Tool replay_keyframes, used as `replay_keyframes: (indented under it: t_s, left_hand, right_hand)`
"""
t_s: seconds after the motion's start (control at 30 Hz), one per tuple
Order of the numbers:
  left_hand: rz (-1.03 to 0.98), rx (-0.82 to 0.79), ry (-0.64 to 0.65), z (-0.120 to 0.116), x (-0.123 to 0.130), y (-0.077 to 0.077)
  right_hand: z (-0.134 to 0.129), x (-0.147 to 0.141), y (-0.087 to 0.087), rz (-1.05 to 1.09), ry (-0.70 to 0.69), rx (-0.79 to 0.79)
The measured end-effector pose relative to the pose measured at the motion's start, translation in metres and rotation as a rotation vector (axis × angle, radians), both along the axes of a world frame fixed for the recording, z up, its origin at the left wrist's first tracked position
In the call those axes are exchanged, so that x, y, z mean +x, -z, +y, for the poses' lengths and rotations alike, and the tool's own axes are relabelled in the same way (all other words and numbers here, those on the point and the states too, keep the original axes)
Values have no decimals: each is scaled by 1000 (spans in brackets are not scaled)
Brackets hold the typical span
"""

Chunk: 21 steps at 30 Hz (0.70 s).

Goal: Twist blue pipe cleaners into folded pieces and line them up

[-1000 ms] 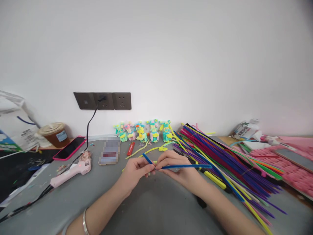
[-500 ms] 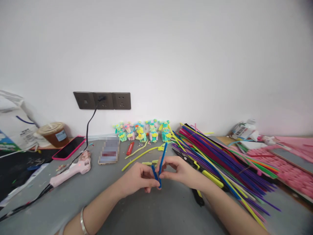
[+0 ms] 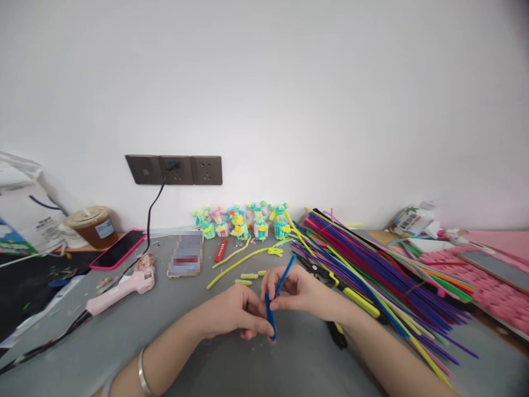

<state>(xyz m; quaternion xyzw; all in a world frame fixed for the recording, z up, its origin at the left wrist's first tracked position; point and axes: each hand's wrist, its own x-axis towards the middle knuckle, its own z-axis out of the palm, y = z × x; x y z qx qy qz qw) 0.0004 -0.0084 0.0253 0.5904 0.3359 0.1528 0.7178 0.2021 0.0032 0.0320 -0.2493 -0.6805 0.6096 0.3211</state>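
Observation:
A blue pipe cleaner (image 3: 273, 309), bent into a narrow V, is pinched between both of my hands just above the grey table (image 3: 124, 342). My left hand (image 3: 235, 314) grips its lower folded part near the bend. My right hand (image 3: 300, 292) holds the longer arm, whose free end points up and to the right. A big pile of coloured pipe cleaners (image 3: 372, 264) lies just right of my right hand.
A pink glue gun (image 3: 122, 288) lies at left with its cord running to the wall socket (image 3: 174, 169). A phone (image 3: 118, 249), a drink cup (image 3: 93, 226), small pipe-cleaner figures (image 3: 239, 220), yellow pieces (image 3: 243, 259), yellow-handled pliers (image 3: 343, 289) and pink foam (image 3: 487, 275) surround the hands.
The blue pipe cleaner went from nearly straight and horizontal to folded into a tight V. Both hands have moved slightly toward me and closer together.

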Motion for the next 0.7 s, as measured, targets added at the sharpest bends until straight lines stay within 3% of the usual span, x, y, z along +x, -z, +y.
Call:
replay_keyframes:
  t_s: [0.17, 0.37, 0.53, 0.7]
  left_hand:
    - [-48, 6, -93, 2, 1, -2]
    - [-99, 45, -296, 5, 6, 5]
    - [-125, 167, -422, 7, 8, 9]
    - [-76, 235, -409, 7, 6, 9]
  right_hand:
    - [1, 1, -2, 34, 117, -81]
    - [5, 0, -3, 40, 333, -60]
    - [7, 0, 0, 74, 373, -38]
    - [9, 2, 2, 38, 361, -53]
